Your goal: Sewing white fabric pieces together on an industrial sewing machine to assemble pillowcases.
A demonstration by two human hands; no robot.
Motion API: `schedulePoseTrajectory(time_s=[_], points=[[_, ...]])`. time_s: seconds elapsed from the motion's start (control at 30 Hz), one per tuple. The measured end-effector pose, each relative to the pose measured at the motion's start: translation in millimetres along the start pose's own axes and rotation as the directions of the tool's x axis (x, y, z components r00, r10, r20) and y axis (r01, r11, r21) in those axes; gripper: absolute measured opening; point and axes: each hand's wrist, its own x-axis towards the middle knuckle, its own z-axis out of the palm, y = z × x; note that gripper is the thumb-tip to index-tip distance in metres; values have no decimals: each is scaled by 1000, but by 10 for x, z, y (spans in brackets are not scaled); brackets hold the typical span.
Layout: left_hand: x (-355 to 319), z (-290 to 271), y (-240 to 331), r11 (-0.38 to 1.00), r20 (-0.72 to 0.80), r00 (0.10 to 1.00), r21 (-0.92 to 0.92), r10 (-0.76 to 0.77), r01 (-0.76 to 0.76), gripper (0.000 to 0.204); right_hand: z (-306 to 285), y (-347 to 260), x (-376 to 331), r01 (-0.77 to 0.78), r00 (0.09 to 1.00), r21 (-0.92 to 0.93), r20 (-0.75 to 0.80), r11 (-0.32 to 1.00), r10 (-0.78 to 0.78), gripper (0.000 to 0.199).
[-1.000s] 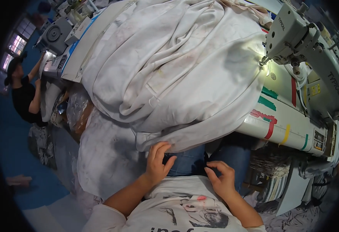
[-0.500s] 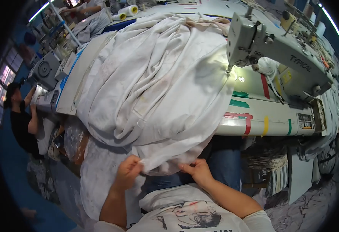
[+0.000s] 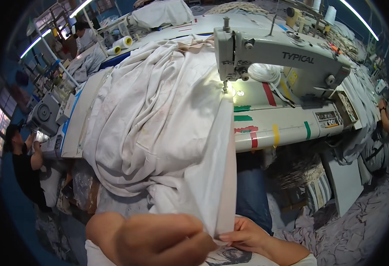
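A heaped cloth (image 3: 159,115) lies on the table (image 3: 283,124), left of the sewing machine (image 3: 283,57).

I've raised both hands from my lap up close under the camera. My left hand (image 3: 159,237) now fills the lower frame, my right hand (image 3: 243,235) beside it, and the two grip the cloth's (image 3: 159,119) near edge, pulling a strip taut toward the needle, where a second ago they only lay at its hem. My view has tipped up: the machine (image 3: 278,53) sits nearer centre.
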Motion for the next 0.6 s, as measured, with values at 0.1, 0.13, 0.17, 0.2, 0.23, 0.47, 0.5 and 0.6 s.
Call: schedulePoseTrajectory(time_s=[0.1,0.13,0.17,0.2,0.23,0.47,0.5,0.6], points=[[-82,223,153,994,111,988,-35,107,-104,18,-21,33,-232,-53,999,-339,-22,939,48,20],[-111,277,198,996,163,983,-20,84,-82,15,35,-6,-340,23,996,-583,-55,812,-68,14],[-141,335,234,998,213,975,-5,59,-59,11,125,-57,-424,23,997,-583,-48,812,-63,14],[-164,416,228,998,221,973,-22,64,-61,9,222,-117,-500,298,954,-653,171,696,-247,14],[-193,491,234,998,223,973,-24,67,-63,9,271,-136,-530,549,834,-652,396,523,-384,15],[-435,965,272,983,273,960,149,62,-106,16,261,-34,-532,703,710,-613,580,360,-400,3],[-474,1006,265,962,293,953,224,84,-154,19,224,-14,-501,757,652,-572,633,316,-416,5],[-457,1001,341,924,318,938,300,139,-239,16,-94,475,-260,966,258,-165,646,198,-718,3]])
